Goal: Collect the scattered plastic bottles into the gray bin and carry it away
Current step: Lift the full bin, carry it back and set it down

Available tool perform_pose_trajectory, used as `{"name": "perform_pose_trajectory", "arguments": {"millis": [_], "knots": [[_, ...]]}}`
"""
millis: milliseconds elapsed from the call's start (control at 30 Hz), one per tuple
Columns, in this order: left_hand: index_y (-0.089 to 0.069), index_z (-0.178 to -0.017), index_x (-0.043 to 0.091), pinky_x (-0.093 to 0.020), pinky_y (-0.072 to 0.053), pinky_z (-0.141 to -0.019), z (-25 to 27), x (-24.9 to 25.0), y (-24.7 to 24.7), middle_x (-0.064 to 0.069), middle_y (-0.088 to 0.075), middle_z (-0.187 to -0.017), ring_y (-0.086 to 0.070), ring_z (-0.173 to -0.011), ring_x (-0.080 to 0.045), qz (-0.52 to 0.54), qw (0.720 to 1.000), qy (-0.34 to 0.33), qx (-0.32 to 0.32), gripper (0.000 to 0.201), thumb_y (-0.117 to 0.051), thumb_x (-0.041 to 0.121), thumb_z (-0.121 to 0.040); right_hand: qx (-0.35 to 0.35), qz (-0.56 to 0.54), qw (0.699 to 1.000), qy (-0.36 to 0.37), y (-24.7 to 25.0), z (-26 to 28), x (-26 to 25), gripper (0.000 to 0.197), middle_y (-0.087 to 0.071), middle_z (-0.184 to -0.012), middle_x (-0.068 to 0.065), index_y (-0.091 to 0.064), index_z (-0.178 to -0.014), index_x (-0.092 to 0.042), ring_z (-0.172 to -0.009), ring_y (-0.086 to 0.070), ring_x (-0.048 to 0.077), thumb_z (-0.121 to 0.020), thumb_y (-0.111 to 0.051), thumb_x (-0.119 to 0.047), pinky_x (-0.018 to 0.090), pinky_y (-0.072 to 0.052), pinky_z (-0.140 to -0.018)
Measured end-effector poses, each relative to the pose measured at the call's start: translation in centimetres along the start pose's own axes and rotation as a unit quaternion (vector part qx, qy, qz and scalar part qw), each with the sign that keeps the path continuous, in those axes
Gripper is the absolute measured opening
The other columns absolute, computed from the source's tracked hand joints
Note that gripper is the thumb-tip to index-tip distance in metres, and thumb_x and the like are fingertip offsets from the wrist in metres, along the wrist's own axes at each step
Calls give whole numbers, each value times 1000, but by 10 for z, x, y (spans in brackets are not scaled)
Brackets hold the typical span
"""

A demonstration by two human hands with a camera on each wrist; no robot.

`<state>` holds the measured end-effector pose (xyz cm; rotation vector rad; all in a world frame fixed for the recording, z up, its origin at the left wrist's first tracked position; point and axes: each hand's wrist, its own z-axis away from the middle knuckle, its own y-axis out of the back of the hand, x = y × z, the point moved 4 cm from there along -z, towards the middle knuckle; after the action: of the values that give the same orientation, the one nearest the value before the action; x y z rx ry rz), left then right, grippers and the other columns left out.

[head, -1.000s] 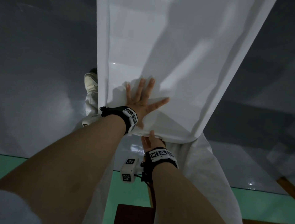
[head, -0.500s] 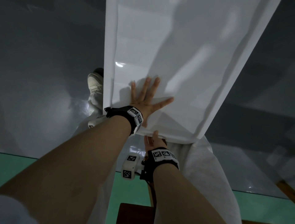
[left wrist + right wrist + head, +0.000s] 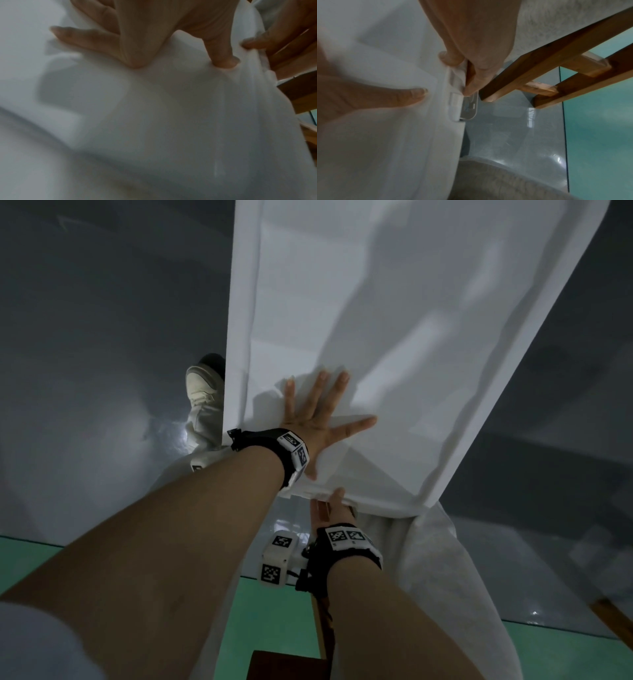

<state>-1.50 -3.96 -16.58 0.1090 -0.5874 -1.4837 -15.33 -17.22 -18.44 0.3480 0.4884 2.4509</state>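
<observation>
The pale gray bin (image 3: pixel 394 337) fills the middle of the head view, lifted above the floor. My left hand (image 3: pixel 322 409) lies flat on its broad surface near the close end, fingers spread and straight; the left wrist view shows those fingers (image 3: pixel 89 37) pressing the plastic. My right hand (image 3: pixel 334 505) grips the bin's near rim, thumb on top and fingers curled under the moulded handle (image 3: pixel 464 83). No bottles show in any view; the bin's inside is hidden.
Glossy gray floor (image 3: pixel 85 371) lies below, with green floor (image 3: pixel 274 611) nearer me. My shoe (image 3: pixel 202 385) and pale trouser leg (image 3: pixel 445 577) stand beside the bin. A wooden frame (image 3: pixel 539 60) sits close under my right hand.
The bin and both hands have drifted slightly right in the head view, and my foot with them. Both hands keep the same hold.
</observation>
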Motion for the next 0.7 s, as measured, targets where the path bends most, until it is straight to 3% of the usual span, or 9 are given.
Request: {"name": "perform_pose_trajectory", "arguments": {"millis": [67, 100, 167, 267, 400, 467, 567, 700], "knots": [[30, -131, 59, -68, 31, -83, 0, 0, 0, -9, 66, -121, 65, -103, -34, 6, 1000, -1, 1, 144, -88, 48, -49, -8, -59, 998, -4, 4, 3, 2, 12, -55, -133, 13, -57, -99, -15, -110, -58, 25, -96, -57, -27, 34, -54, -84], [30, -130, 59, -67, 33, -81, 1, -1, 0, -9, 65, -121, 65, -104, -34, 6, 1000, 0, 2, 144, -88, 48, -49, -11, -51, 999, 6, 6, 3, 2, 23, -55, -133, 12, -58, -110, -12, -113, -57, 25, -93, -62, -27, 38, -54, -84], [31, -130, 60, -65, 34, -79, 1, -2, -1, -9, 65, -122, 64, -105, -34, 6, 1000, -1, -1, 144, -88, 48, -49, -14, -10, 999, 32, 3, 7, 1, 49, -44, -145, 11, -48, -134, -13, -134, -42, 28, -91, -65, -28, 45, -50, -94], [31, -130, 60, -65, 34, -79, 0, -2, 0, -9, 66, -121, 65, -104, -34, 12, 1000, -3, -4, 144, -88, 46, -50, -19, -7, 1000, 22, 1, 7, 3, 57, -30, -154, 9, -39, -144, -16, -144, -26, 26, -93, -61, -30, 51, -39, -104], [32, -129, 60, -66, 34, -80, -1, -2, -2, -9, 66, -121, 64, -104, -34, 16, 1000, -3, -3, 145, -89, 46, -49, -34, -20, 999, 9, -1, 9, 3, 49, -35, -152, 10, -43, -137, -11, -141, -31, 25, -94, -59, -30, 53, -31, -109], [31, -129, 60, -66, 34, -80, -1, -3, -3, -9, 65, -122, 63, -106, -34, 16, 1000, -3, -1, 146, -89, 46, -48, -35, -21, 999, 17, 2, 10, 3, 33, -50, -139, 12, -53, -119, -11, -121, -50, 26, -92, -63, -27, 50, -38, -105], [31, -129, 60, -71, 27, -88, -1, -1, -2, -9, 65, -122, 60, -109, -36, 16, 1000, -6, -2, 145, -89, 46, -49, -25, -57, 998, 29, 2, 20, 4, 27, -62, -120, 14, -56, -108, -12, -101, -60, 27, -87, -69, -23, 51, -44, -103], [31, -129, 60, -72, 23, -91, -1, -2, -4, -9, 64, -123, 58, -112, -37, 22, 1000, -8, 3, 144, -88, 46, -49, 5, -49, 998, 39, -3, 25, 2, 43, -63, -116, 13, -52, -123, -8, -97, -63, 25, -88, -68, -27, 47, -49, -100]]}}
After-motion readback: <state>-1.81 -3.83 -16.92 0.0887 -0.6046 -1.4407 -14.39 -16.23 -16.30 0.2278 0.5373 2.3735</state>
